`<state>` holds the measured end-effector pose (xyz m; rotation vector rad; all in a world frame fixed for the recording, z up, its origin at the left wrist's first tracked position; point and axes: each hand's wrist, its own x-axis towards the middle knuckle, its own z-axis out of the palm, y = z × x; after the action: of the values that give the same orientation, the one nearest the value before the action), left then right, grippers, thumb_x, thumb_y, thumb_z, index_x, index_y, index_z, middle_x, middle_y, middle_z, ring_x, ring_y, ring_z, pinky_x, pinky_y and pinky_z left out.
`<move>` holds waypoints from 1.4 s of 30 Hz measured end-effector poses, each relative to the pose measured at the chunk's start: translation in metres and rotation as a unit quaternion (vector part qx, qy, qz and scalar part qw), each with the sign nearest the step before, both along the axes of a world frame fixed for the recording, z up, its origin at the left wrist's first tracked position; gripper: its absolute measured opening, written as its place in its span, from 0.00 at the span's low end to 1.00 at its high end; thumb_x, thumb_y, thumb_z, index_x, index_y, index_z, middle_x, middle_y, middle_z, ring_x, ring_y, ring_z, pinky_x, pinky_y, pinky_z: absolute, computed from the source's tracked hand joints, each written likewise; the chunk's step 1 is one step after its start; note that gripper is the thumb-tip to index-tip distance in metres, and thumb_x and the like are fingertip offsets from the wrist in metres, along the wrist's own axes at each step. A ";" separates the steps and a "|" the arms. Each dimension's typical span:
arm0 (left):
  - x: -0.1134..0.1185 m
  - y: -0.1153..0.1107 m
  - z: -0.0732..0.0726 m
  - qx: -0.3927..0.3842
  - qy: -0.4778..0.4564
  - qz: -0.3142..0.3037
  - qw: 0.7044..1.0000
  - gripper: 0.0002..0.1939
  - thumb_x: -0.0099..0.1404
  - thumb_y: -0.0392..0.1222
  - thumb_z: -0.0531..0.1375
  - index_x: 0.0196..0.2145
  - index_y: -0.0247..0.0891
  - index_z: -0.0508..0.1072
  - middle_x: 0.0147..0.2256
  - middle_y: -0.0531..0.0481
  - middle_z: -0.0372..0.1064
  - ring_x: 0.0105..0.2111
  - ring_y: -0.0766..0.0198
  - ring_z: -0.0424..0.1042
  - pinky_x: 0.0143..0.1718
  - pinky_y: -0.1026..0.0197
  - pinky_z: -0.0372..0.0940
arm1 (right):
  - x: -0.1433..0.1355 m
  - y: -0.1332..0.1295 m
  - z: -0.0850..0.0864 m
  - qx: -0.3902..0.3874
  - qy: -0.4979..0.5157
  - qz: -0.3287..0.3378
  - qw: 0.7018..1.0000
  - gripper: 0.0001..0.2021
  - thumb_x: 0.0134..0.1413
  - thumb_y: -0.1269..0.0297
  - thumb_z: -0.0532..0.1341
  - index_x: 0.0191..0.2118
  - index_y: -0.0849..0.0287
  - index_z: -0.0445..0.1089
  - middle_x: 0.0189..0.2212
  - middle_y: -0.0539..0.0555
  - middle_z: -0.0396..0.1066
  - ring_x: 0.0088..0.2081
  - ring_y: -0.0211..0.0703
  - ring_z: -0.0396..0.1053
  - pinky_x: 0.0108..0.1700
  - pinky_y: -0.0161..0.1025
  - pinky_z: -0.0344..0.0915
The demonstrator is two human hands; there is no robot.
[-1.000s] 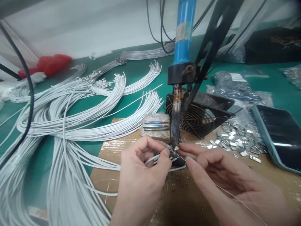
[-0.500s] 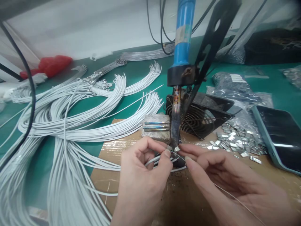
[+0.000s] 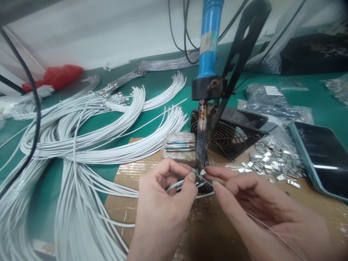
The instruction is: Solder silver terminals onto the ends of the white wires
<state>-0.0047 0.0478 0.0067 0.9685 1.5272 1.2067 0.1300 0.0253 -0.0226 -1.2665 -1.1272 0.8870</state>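
Running between the fingers of the left hand [image 3: 165, 203], the white wires [image 3: 175, 185] are slim, smooth and gently bent, with short dark or metallic ends on some. The thin wire [image 3: 268, 227] at the right hand [image 3: 262, 203] is far finer, pale and loosely curved. A small metal piece [image 3: 203, 172], bright and flat, sits between the two sets of fingertips; whether either hand touches it is hard to tell.

From the middle of the left hand, the wire ends jut out toward 2 to 3 o'clock, and more wires lead off toward 9 o'clock. That hand is closed in a narrow pinch, thumb against forefinger, though the exact spot gripped is hidden. The right hand pinches the thin wire between thumb and finger; from that pinch its tail runs toward 4 o'clock.

The soldering iron [image 3: 201, 141] points down, its tip near both hands' fingertips, at about 2 o'clock from the left hand. Loose metal clips [image 3: 274, 163] lie at 12 o'clock from the right hand.
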 end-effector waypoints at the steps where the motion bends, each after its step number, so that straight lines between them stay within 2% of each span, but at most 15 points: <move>1: 0.000 0.000 0.000 -0.002 -0.001 -0.001 1.000 0.05 0.54 0.36 0.67 0.23 0.38 0.75 0.26 0.51 0.79 0.22 0.69 0.70 0.19 0.70 0.62 | 0.001 0.000 0.000 -0.001 0.001 0.004 1.000 0.09 0.57 0.65 0.71 0.27 0.50 0.75 0.40 0.47 0.86 0.41 0.42 0.85 0.47 0.27 0.77; 6: -0.002 -0.001 -0.003 -0.002 -0.001 -0.021 1.000 0.06 0.56 0.35 0.68 0.24 0.38 0.75 0.28 0.52 0.80 0.24 0.68 0.74 0.22 0.71 0.66 | 0.002 0.001 -0.001 -0.013 0.011 -0.005 1.000 0.09 0.56 0.64 0.72 0.26 0.51 0.76 0.40 0.50 0.86 0.40 0.44 0.85 0.46 0.28 0.78; 11: -0.005 -0.003 -0.005 0.000 0.001 -0.035 0.999 0.07 0.58 0.34 0.68 0.25 0.39 0.75 0.29 0.53 0.80 0.27 0.68 0.75 0.25 0.72 0.67 | -0.003 -0.001 0.002 -0.007 0.014 -0.017 1.000 0.09 0.54 0.65 0.73 0.26 0.50 0.76 0.39 0.46 0.86 0.39 0.42 0.85 0.45 0.26 0.77; 17: -0.006 -0.004 -0.005 0.010 0.003 -0.036 0.999 0.06 0.58 0.34 0.68 0.25 0.39 0.76 0.29 0.53 0.80 0.27 0.68 0.76 0.26 0.72 0.68 | -0.011 -0.002 0.005 -0.039 0.052 -0.077 0.995 0.09 0.51 0.66 0.73 0.24 0.49 0.75 0.37 0.45 0.85 0.39 0.40 0.84 0.47 0.24 0.76; 22: -0.007 -0.003 -0.004 0.003 0.008 -0.034 0.999 0.07 0.59 0.34 0.68 0.25 0.39 0.75 0.29 0.52 0.81 0.26 0.68 0.75 0.24 0.71 0.68 | -0.009 -0.002 0.006 -0.026 0.016 -0.046 0.998 0.09 0.52 0.65 0.72 0.24 0.50 0.76 0.37 0.47 0.85 0.39 0.41 0.85 0.45 0.25 0.77; 27: -0.005 -0.006 -0.003 -0.015 -0.004 -0.039 0.999 0.07 0.61 0.34 0.68 0.26 0.38 0.75 0.29 0.52 0.81 0.28 0.68 0.75 0.26 0.71 0.68 | -0.015 -0.005 0.012 -0.083 0.029 -0.093 0.992 0.12 0.51 0.57 0.73 0.23 0.51 0.74 0.37 0.47 0.85 0.41 0.40 0.83 0.47 0.24 0.76; 34: -0.002 -0.006 -0.003 -0.002 -0.007 -0.040 0.999 0.07 0.61 0.34 0.68 0.26 0.38 0.75 0.31 0.52 0.80 0.31 0.67 0.77 0.31 0.71 0.70 | -0.015 -0.006 0.009 -0.059 0.019 -0.092 0.994 0.10 0.50 0.61 0.74 0.24 0.50 0.75 0.36 0.46 0.84 0.37 0.40 0.83 0.46 0.24 0.76; 42: 0.002 -0.008 -0.005 -0.001 0.021 -0.029 0.999 0.06 0.62 0.35 0.67 0.27 0.39 0.75 0.29 0.53 0.77 0.27 0.67 0.75 0.25 0.71 0.67 | -0.013 -0.007 0.007 -0.063 -0.003 -0.086 0.994 0.12 0.49 0.59 0.75 0.23 0.52 0.75 0.36 0.51 0.85 0.37 0.45 0.84 0.43 0.28 0.78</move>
<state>-0.0024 0.0395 0.0013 1.0360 1.5232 1.1502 0.1170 0.0188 -0.0156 -1.4470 -0.9627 0.8346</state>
